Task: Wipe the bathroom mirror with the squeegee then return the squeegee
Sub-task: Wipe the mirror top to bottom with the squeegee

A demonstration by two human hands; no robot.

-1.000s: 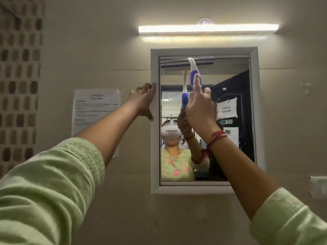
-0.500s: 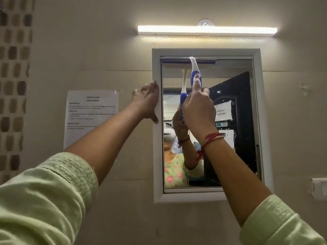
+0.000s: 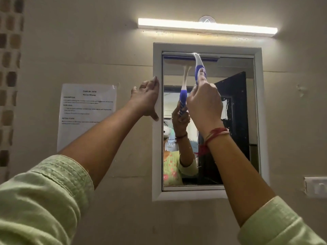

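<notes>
A person stands facing a beige wall, both arms raised, seen from their own head height. At the far left edge runs a strip of small brown and tan tiles (image 3: 8,82). Next to it, a printed paper notice (image 3: 85,114) is taped to the wall; its heading reads "Mirror Wiping", the smaller lines are too blurred to read. The left arm, in a pale green sleeve (image 3: 40,200), reaches up and to the right. The left hand (image 3: 146,99) lies flat against the left side of the white mirror frame (image 3: 157,156), fingers straight and together, thumb pointing down; its grip is spread and holds nothing. The mirror (image 3: 235,121) is a tall rectangle set into the wall, with a lit tube light (image 3: 207,26) mounted just above it. The squeegee (image 3: 199,66) is at the very top of the glass: its blade lies level along the upper edge, spanning the left and middle of the mirror, while its white and blue handle runs down from the blade to the hand, its long axis close to upright. The right hand (image 3: 205,105) has its grip closed around the lower, blue part of the handle. Red thread bands (image 3: 215,134) circle the right wrist. The glass reflects the handle, the hand, the floral green top and a dark doorway. At the far right, a white switch plate (image 3: 316,189) sits on the wall.
</notes>
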